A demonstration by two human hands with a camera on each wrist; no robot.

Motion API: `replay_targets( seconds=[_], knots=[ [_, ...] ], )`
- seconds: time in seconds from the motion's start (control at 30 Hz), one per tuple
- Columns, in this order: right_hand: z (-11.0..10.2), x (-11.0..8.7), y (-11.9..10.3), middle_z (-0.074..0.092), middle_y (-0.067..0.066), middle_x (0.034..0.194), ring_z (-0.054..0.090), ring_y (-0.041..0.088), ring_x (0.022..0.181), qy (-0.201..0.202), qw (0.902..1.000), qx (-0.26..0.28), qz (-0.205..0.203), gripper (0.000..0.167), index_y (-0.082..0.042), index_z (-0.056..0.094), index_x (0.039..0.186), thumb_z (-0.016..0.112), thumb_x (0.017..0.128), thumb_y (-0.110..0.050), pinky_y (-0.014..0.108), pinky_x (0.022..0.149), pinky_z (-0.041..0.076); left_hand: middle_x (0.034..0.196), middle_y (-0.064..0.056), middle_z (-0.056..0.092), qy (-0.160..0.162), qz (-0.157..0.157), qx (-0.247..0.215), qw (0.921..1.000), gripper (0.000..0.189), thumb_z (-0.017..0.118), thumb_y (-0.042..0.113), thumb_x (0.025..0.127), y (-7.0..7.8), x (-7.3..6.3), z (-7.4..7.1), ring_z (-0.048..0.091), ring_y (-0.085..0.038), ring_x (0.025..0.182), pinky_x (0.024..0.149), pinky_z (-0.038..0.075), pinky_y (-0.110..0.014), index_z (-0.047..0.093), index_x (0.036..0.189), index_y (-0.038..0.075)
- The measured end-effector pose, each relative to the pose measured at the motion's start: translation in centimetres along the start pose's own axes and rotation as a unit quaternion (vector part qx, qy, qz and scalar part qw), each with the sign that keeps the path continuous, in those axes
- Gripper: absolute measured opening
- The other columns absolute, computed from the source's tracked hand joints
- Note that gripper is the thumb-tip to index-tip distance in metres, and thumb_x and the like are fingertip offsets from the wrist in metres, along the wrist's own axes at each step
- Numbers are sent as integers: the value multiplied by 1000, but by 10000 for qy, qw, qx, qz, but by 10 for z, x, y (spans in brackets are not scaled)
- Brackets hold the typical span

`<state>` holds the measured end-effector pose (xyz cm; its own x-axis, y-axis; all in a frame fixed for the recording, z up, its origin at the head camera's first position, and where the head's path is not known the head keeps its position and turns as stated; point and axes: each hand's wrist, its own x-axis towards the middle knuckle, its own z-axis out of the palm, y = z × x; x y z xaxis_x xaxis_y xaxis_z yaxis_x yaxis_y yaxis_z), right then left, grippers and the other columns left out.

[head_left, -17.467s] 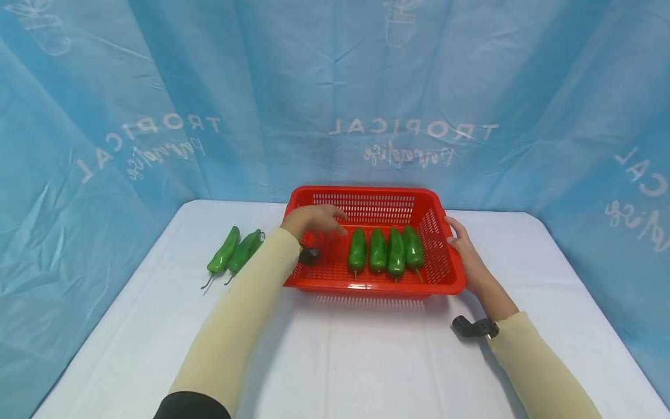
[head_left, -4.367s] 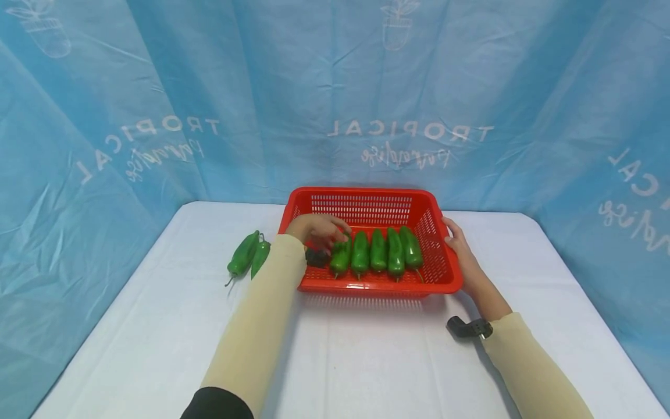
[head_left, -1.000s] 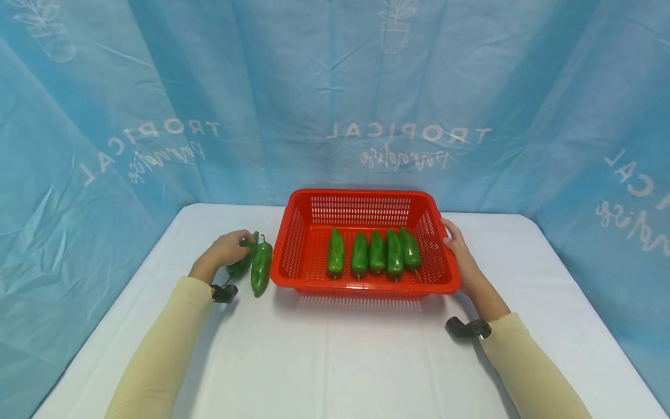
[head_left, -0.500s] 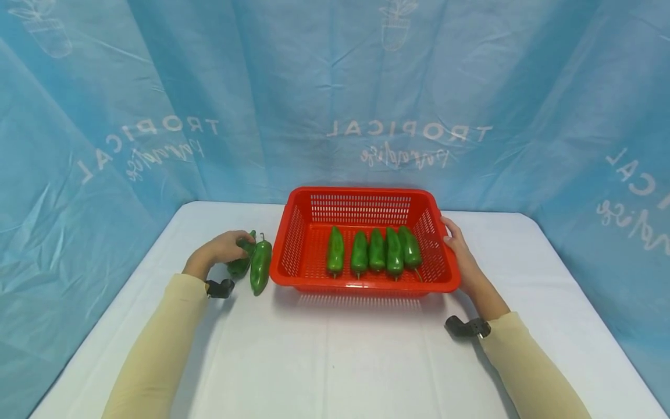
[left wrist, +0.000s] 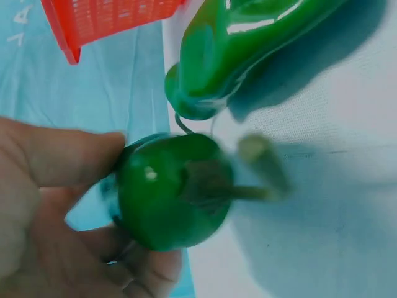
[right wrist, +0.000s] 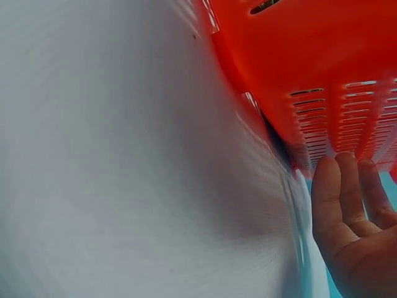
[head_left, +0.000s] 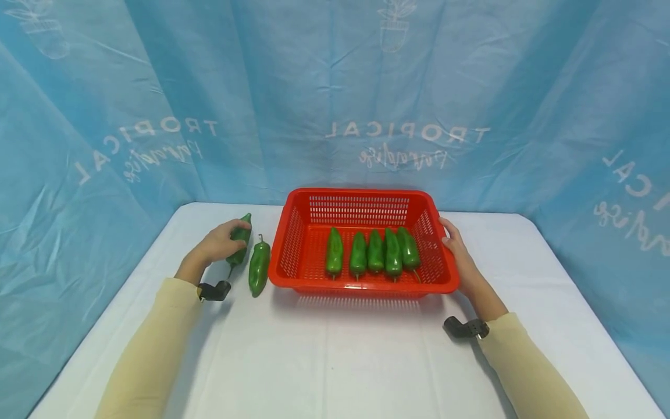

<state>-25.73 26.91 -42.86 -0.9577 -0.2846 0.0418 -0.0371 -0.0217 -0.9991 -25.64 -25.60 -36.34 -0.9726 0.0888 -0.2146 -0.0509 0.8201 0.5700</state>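
My left hand (head_left: 217, 241) pinches a green chili pepper (head_left: 241, 235) at the left of the table; the left wrist view shows it stem end toward the camera, between thumb and fingers. A second green pepper (head_left: 259, 269) lies on the cloth just right of it, beside the basket. The red plastic basket (head_left: 309, 250) stands at the table's middle back with several green peppers (head_left: 375, 253) side by side in it, stems toward me. At its right end my right hand (head_left: 460, 250) holds the rim, thumb at the edge, fingers (right wrist: 327, 192) against the slotted outer wall.
A white cloth (head_left: 330, 361) covers the table. Blue printed curtains (head_left: 335, 87) hang close behind and at both sides. Black cameras sit on both wrists (head_left: 214, 290). Inside the basket, bare floor shows left of the peppers.
Over the longer span, more peppers came to lie in the basket and fewer on the table. In the last second, my left hand shifted its pepper up and left, apart from the other. Right hand stayed.
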Motion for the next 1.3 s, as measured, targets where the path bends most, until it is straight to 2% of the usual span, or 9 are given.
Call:
replay_targets(
  seconds=[0.13, 0.23, 0.4, 0.57, 0.63, 0.9, 1.07, 1.17, 1.3],
  knots=[
    [0, 2, -2, 44, -7, 133, 61, 4, 108, 34, 10000, 48, -21, 53, -34, 12, 156, 29, 106, -24, 22, 84, 58, 154, -28, 36, 646, 331, 265, 9970, 48, 51, 10, 96, 3, -3, -5, 34, -47, 142, 112, 34, -65, 45, 143, 5],
    [-1, 3, -3, 45, -8, 132, 60, 4, 107, 31, 9999, 99, -43, 53, -33, 13, 156, 30, 106, -23, 21, 85, 58, 154, -28, 37, 863, 389, 293, 9951, 47, 50, 10, 97, 4, -7, -8, 40, -46, 137, 106, 39, -63, 45, 143, 7],
    [-1, 2, -3, 45, -8, 131, 61, 4, 107, 9, 10000, 86, -48, 53, -33, 13, 156, 29, 106, -23, 21, 84, 58, 155, -26, 37, 903, 433, 96, 9949, 47, 50, 12, 97, 10, -16, -10, 46, -41, 126, 96, 46, -58, 45, 144, 10],
    [0, 0, -2, 44, -8, 132, 61, 4, 107, 9, 10000, 24, -59, 53, -32, 12, 156, 29, 107, -24, 21, 84, 58, 155, -24, 38, 884, 559, 133, 9944, 47, 51, 12, 98, 20, -19, -11, 41, -45, 138, 107, 41, -65, 45, 144, 11],
    [0, 0, -1, 43, -8, 132, 61, 4, 107, 19, 10000, 30, -50, 53, -32, 12, 156, 28, 107, -23, 21, 84, 58, 155, -24, 38, 810, 585, 110, 9949, 47, 50, 11, 98, 23, -20, -12, 42, -46, 138, 106, 42, -65, 45, 145, 11],
    [1, -2, 1, 43, -6, 134, 61, 4, 107, -29, 9999, 64, -106, 52, -33, 12, 156, 28, 107, -25, 22, 83, 58, 150, -23, 44, 841, 854, 44, 9928, 47, 52, 12, 98, 35, -29, -15, 49, -44, 130, 99, 49, -61, 45, 145, 11],
    [2, -2, 0, 43, -7, 133, 61, 4, 107, -13, 10000, 79, -47, 52, -33, 13, 155, 29, 107, -25, 22, 84, 58, 143, -22, 51, 1019, 1034, -20, 9894, 47, 53, 13, 99, 45, -39, -22, 53, -42, 123, 84, 55, -52, 46, 145, 14],
    [1, -2, 0, 43, -7, 132, 61, 4, 106, 21, 10000, 44, -10, 52, -33, 12, 156, 28, 106, -25, 22, 84, 58, 139, -20, 54, 1161, 1216, -117, 9857, 47, 55, 14, 99, 54, -45, -24, 57, -39, 114, 73, 52, -42, 46, 145, 17],
    [1, -2, 1, 43, -7, 132, 61, 4, 105, 21, 10000, -21, -7, 53, -33, 12, 156, 27, 107, -24, 22, 83, 58, 140, -15, 54, 1235, 1587, -228, 9793, 47, 57, 13, 98, 69, -53, -22, 60, -33, 106, 71, 51, -36, 48, 144, 18]
  ],
)
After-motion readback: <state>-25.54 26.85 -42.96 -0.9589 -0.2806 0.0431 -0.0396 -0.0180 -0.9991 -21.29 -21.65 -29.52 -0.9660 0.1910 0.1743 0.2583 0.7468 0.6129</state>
